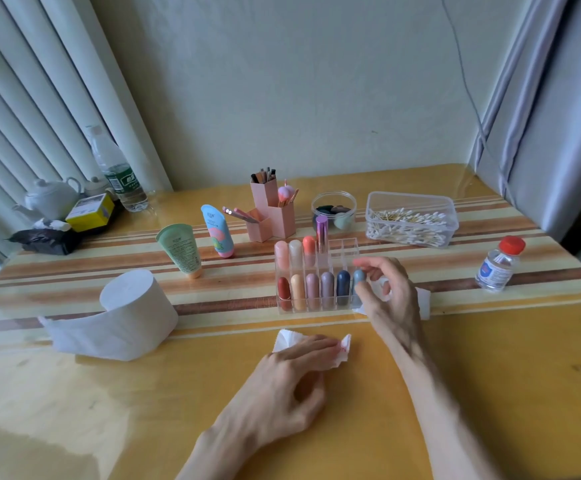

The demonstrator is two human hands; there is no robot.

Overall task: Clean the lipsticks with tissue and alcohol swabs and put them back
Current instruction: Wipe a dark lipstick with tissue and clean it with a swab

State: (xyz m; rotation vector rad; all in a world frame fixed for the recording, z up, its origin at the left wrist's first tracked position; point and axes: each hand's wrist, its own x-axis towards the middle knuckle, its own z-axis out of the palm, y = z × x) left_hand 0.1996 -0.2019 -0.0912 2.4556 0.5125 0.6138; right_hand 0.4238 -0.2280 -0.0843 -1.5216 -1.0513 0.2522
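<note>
Right hand (389, 292): being curled round the grey lipstick (358, 280), which is being pinched between thumb and fingers.
Grey lipstick: being kept upright at the right end of the front row of the clear rack (348, 245).
Left hand (282, 386): being laid, fingers straight, on the stained tissue (342, 351) on the table (490, 375).
</note>
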